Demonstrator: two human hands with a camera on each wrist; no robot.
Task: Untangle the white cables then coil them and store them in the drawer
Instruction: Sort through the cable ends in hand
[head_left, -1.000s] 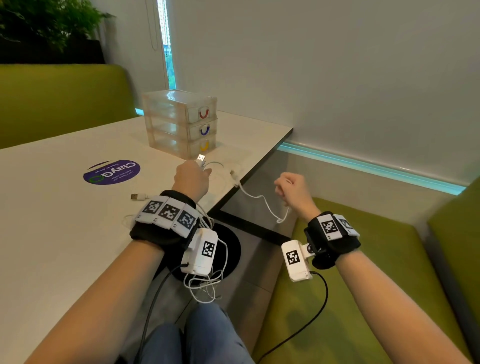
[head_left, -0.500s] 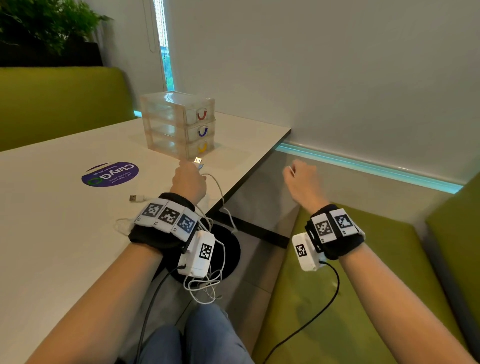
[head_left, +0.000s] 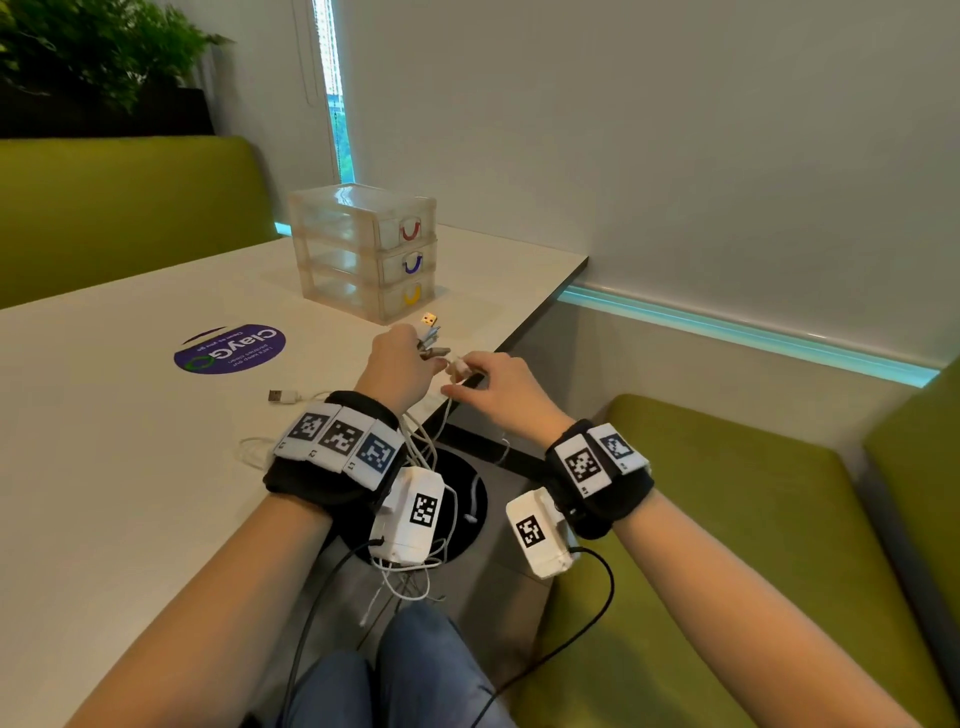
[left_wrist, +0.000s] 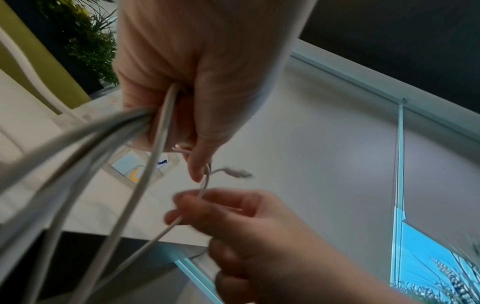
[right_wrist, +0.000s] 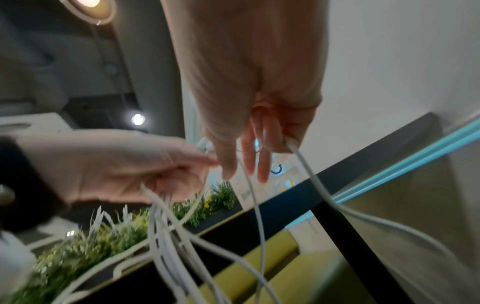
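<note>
head view: the left hand (head_left: 397, 358) clenches a bundle of white cables (head_left: 421, 452), plugs poking out past its knuckles, strands trailing back under the wrist. the right hand (head_left: 496, 387), just beside it, pinches one cable end.

left wrist view: that strand runs from the left fingers (left_wrist: 197, 164) toward the right.

right wrist view: the drawer unit (right_wrist: 279, 170) lies beyond both.

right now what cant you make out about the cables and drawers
- Cable count: the left hand hides where the white cables bunch; wrist views blur them.
- Right hand grip: head view too small, left wrist view blurred.
- Drawer unit contents: too small and hazy.
- Dangling cable ends: partly behind the wrist cameras.
</note>
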